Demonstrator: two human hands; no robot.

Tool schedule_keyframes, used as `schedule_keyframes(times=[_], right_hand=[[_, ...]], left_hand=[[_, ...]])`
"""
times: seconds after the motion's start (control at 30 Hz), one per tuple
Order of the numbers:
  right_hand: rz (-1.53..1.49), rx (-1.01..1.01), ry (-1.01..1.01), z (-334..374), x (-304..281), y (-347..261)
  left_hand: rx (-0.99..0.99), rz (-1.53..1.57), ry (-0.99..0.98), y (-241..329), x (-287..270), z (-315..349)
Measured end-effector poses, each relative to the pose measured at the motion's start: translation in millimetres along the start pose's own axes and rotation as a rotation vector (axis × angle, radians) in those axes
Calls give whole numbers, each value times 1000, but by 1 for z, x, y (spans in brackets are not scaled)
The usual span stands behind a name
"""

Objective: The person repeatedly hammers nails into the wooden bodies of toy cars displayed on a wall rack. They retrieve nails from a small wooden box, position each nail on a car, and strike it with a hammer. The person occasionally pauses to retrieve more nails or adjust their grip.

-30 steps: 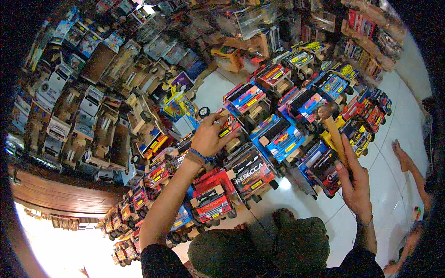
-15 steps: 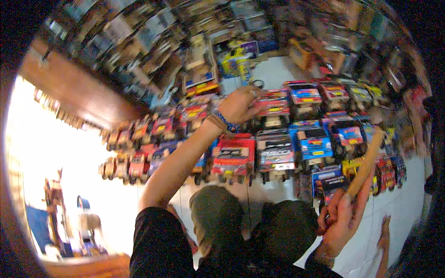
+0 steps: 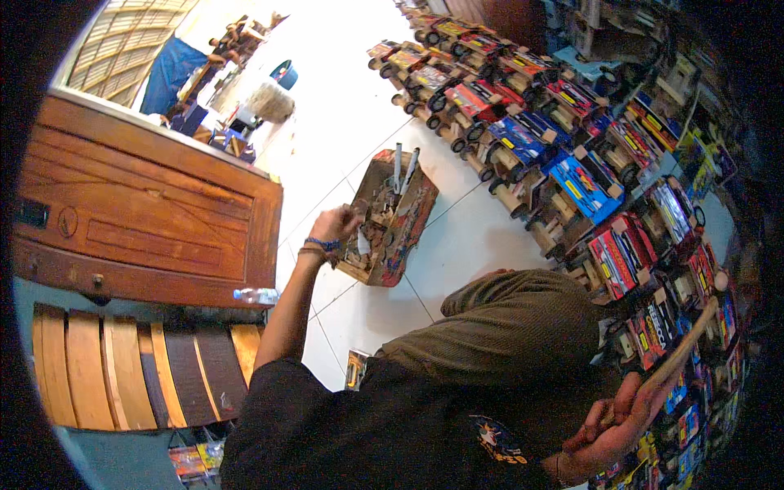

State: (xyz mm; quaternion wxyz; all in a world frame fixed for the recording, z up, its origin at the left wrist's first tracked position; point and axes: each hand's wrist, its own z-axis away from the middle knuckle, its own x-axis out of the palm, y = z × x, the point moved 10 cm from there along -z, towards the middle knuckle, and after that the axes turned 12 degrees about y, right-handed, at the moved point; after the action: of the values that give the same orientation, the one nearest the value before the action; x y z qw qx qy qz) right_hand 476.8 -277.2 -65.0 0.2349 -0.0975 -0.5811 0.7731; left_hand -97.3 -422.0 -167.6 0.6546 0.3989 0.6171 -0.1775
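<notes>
My left hand (image 3: 336, 224), with a blue braided band at the wrist, is over the near left side of an open wooden tool tray (image 3: 418, 214). Its fingers are curled closed; what they hold, if anything, I cannot make out. Small loose pieces lie in the tray, and a tool with two grey handles (image 3: 398, 167) sticks up at its far end. In my right hand (image 3: 621, 420), at the lower right, is a pale wooden stick (image 3: 682, 351) with a rounded end, held beside the rows of toy trucks (image 3: 586, 184).
Toy trucks with wooden wheels stand in rows on the tiled floor (image 3: 425, 302) to the right. At the left are a brown wooden door (image 3: 155, 204), a slatted wooden bench (image 3: 131, 367) and a plastic bottle (image 3: 256, 296). Bright daylight fills the doorway.
My view has swung left, toward the door and the tool tray. My left hand has moved from above the toy trucks to the tray. The wooden stick stays in my right hand.
</notes>
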Motion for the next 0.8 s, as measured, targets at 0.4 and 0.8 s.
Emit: schedule_keyframes(times=[0.4, 0.8], right_hand=[[106, -17, -35, -8, 1, -7], [24, 57, -53, -14, -2, 7]], left_hand=[[-98, -86, 143, -47, 148, 122], [206, 71, -377, -3, 117, 217]])
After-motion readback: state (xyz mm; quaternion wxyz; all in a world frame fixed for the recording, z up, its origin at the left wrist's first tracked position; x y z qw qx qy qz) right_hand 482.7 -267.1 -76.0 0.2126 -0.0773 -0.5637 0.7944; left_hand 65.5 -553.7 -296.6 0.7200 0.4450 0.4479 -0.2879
